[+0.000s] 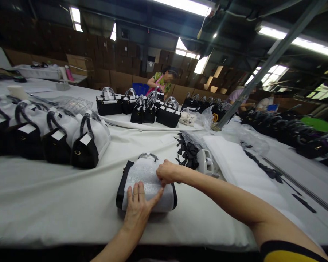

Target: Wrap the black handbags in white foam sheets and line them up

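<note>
In front of me on the white-covered table sits a black handbag point(120, 189). A sheet of white foam wrap point(142, 169) covers its near side and top, and the wrapped handles point(148, 156) stick up behind. My left hand point(139, 205) lies with fingers spread on the foam wrap, low on the bag. At the right edge of the wrap, my right hand point(166, 172) is closed, its fingers curled against the sheet. Whatever the right fingers pinch is hidden.
Several wrapped black handbags point(84, 149) stand in a row at left, more point(168, 114) farther back. Right of my bag lie black straps point(190, 153), a white tape dispenser point(206, 162) and a stack of foam sheets point(229, 160). A metal post point(265, 69) slants upward. Co-workers point(161, 82) stand beyond.
</note>
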### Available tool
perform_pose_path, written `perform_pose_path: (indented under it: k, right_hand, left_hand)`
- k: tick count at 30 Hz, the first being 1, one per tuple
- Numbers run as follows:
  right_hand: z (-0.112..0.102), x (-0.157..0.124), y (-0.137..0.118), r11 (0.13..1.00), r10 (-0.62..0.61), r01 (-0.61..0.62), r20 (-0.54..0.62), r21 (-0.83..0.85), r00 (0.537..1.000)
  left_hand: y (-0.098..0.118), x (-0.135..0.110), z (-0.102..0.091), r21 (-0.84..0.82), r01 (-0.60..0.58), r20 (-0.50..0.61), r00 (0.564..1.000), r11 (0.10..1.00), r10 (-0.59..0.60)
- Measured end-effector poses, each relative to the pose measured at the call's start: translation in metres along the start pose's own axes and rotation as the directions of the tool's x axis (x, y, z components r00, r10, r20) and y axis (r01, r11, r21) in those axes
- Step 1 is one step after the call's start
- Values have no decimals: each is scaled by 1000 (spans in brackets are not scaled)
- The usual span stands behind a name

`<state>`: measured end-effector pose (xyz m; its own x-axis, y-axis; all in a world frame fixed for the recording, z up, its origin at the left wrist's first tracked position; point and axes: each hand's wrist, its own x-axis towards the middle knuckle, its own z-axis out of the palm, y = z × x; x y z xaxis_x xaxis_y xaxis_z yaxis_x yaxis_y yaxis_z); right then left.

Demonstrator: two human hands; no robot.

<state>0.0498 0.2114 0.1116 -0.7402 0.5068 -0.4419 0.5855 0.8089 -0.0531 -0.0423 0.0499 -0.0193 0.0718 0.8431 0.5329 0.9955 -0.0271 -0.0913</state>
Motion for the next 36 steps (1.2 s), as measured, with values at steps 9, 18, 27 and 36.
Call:
perform_pose_path:
  k: [9,18,27,36]
  right_hand:
    - [8,6,28,992,114,-120,-108,-44,988]
    - [30,-16,16,809,416,-92,-454,580,788]
    - [80,9,-29,902,428,-334,-480,273,766]
    - [83,-1,-11,838,446,-125,-532,532,720]
  left_hand:
    - [7,-1,4,-3,-12,12,1000,1000,12]
    - [7,3,-6,55,-28,27,999,998,27]
    - [-25,-6,-6,-124,-35,98,994,992,47]
    - [-71,-34,6,-162,-122,-5,992,979,123]
